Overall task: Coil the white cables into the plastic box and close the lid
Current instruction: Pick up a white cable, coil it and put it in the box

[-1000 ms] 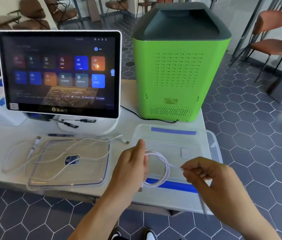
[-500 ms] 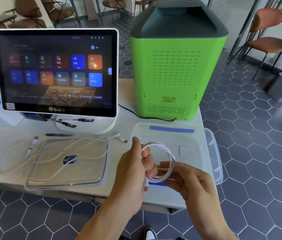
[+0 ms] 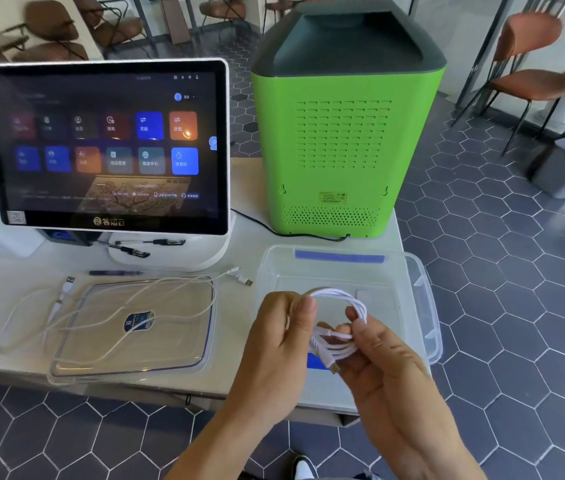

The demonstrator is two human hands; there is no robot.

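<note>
A white cable (image 3: pixel 340 299) is wound into a small coil above the near half of the clear plastic box (image 3: pixel 336 271), which stands open on the table's right end. My left hand (image 3: pixel 277 344) pinches the coil's left side. My right hand (image 3: pixel 385 368) grips its lower right, and a plug end hangs below the loops. The clear lid (image 3: pixel 184 348) lies flat to the left of the box. Another white cable (image 3: pixel 111 317) sprawls loosely across the lid and table, its plugs lying near the box's far left corner.
A touchscreen terminal (image 3: pixel 108 147) on a white stand is behind the lid, with pens at its base. A green machine (image 3: pixel 340 133) sits behind the box, its black cord trailing left. The table edge runs just below my hands. Chairs stand on the tiled floor beyond.
My right hand came in from the lower right and wrapped the loose tail onto the coil. The coil now has more loops, and both hands hold it close together.
</note>
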